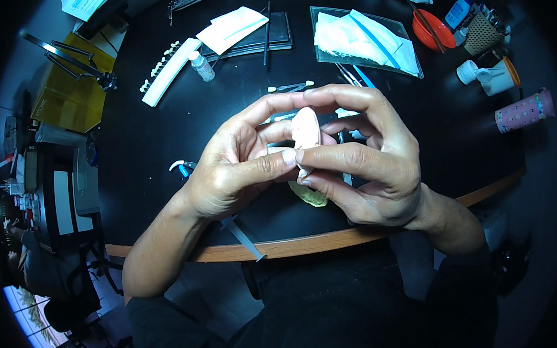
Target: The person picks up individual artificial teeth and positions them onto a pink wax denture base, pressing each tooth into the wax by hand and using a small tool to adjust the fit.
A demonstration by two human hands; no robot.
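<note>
Pale pink, plaster-like material formed the cast point(307, 129), which was positioned between both hands, raised above the black tabletop point(136, 153) and standing roughly on edge. The left hand point(218, 171) grasped the cast from its left side, with the thumb tip pressed near the lower part and the other fingers curved around behind and above. The right hand point(385, 168) grasped it from the right side; one fingertip met the left thumb tip at the cast, and another lay at its lower end. Above the cast, one fingertip of each hand met its counterpart. Directly below the cast lay a yellow-green piece point(310, 195), partly hidden by the right hand. A clear syringe point(243, 239) was located below and left of the cast, across the wooden table edge point(295, 246). A blue-handled tool point(182, 169) lay left of the cast. Farther up and left of the cast were a small bottle point(202, 67) and a white strip point(172, 73) with tooth-shaped pieces along one side. Above and right of the cast, a glass plate point(330, 58) carried white tissue point(347, 37); beyond it sat a red bowl point(427, 32). A pink patterned tumbler point(522, 112) lay well to the right of the cast.
</note>
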